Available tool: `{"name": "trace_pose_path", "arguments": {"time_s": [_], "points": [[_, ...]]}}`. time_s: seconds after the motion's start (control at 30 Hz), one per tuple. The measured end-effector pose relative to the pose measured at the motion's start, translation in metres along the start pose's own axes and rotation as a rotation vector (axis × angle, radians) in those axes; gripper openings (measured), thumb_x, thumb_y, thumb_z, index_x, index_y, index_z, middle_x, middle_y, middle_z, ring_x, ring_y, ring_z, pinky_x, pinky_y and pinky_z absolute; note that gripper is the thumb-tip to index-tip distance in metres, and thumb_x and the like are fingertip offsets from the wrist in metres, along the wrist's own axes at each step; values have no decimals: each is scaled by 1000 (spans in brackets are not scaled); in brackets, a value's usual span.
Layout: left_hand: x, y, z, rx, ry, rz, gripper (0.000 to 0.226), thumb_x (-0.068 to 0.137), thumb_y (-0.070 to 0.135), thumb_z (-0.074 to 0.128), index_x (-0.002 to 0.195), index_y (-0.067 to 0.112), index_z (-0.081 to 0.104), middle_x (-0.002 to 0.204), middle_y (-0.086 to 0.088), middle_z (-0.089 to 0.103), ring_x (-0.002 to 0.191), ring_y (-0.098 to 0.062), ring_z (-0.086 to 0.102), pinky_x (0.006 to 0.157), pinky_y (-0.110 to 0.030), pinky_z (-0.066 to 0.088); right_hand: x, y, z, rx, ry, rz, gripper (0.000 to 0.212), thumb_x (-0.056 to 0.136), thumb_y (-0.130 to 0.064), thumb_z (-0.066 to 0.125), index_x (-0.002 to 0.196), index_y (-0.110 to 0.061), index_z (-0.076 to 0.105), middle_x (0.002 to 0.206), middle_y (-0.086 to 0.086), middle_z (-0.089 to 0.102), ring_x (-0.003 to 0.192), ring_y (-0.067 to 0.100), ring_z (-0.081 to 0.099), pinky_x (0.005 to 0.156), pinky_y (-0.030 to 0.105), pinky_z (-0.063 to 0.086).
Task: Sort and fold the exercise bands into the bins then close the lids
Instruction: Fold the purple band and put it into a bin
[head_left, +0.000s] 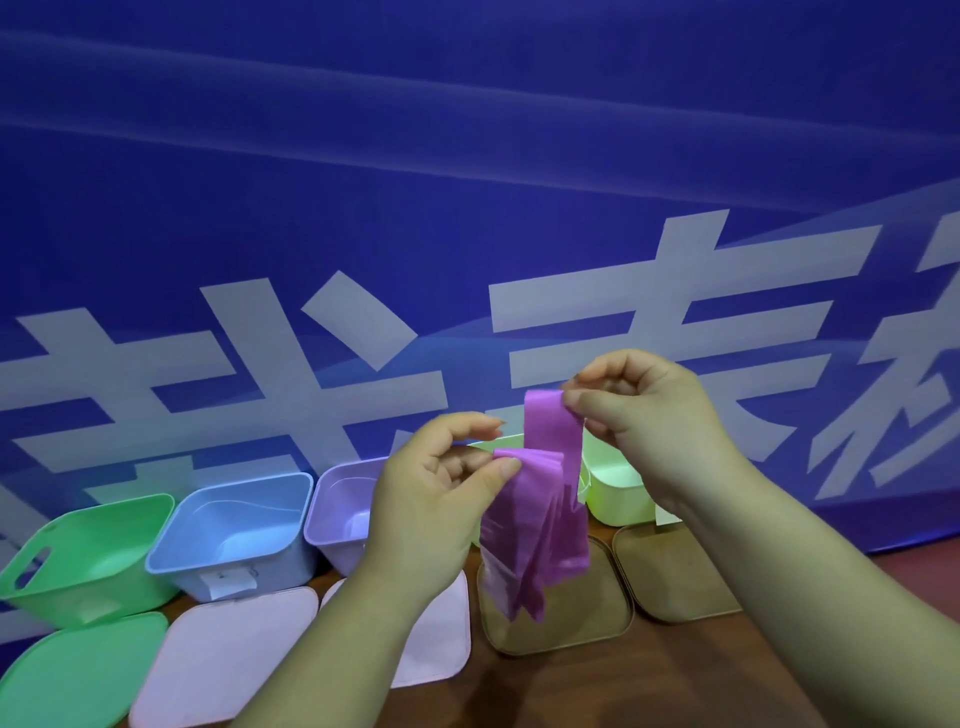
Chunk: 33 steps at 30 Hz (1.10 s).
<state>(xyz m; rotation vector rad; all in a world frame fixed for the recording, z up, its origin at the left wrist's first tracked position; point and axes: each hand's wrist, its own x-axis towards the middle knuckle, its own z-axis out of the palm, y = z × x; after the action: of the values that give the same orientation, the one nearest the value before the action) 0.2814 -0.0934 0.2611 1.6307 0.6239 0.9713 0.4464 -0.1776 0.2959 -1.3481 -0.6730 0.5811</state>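
Two bare hands are raised over a table, sharing one purple exercise band (550, 525). The right hand (644, 410), higher and slightly farther, pinches the band's top fold between thumb and curled fingers. The left hand (436, 499), lower and to the left, pinches a gathered fold of the same band between thumb and forefinger. The rest of the band hangs loose in crumpled layers, above a tan lid (587, 618) lying on the brown wooden table (571, 691). A second tan lid (670, 577) lies just to its right. A row of open bins stands along the far edge: from the left, a green bin (88, 551), a blue bin (244, 525), a lilac bin (337, 504) partly hidden by the left hand, and a lime bin (615, 488) behind the right wrist. Nearer, a green lid (78, 670) and two pale pink lids (228, 654) lie flat. A blue banner (467, 156) with large white characters fills the background.
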Motion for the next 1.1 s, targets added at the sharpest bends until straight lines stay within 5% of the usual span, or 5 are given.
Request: {"name": "trace_pose_path", "arguments": {"time_s": [0.2, 0.63, 0.87, 1.1], "points": [[2, -2, -6, -11, -38, 44, 30, 82, -3, 76, 89, 25, 72, 88, 0, 75, 85, -17, 71, 78, -26, 58, -1, 2, 8, 64, -41, 97, 24, 79, 10, 72, 84, -12, 64, 81, 8, 72, 70, 14, 66, 71, 27, 54], [6, 0, -13, 14, -20, 130, 31, 81, 2, 79, 86, 31, 70, 85, 2, 72, 83, -20, 69, 75, -32, 58, -13, 0, 22, 320, -217, 393, 24, 82, 10, 65, 84, -13, 63, 81, 8, 73, 65, 15, 57, 67, 27, 55], [7, -3, -15, 92, 5, 122, 37, 85, 12, 77, 105, 42, 70, 85, 6, 68, 83, -16, 66, 77, -41, 61, -15, 1, 24, 332, -226, 410, 22, 82, 9, 66, 86, -12, 63, 83, 10, 72, 65, 15, 55, 64, 26, 59], [6, -1, -16, 88, 16, 126, 23, 86, 7, 75, 88, 29, 69, 87, 6, 72, 87, -18, 69, 82, -43, 60, -18, -1, 24, 110, -307, 256, 11, 85, -3, 68, 89, -13, 65, 87, 8, 71, 72, 14, 62, 69, 26, 55]]}}
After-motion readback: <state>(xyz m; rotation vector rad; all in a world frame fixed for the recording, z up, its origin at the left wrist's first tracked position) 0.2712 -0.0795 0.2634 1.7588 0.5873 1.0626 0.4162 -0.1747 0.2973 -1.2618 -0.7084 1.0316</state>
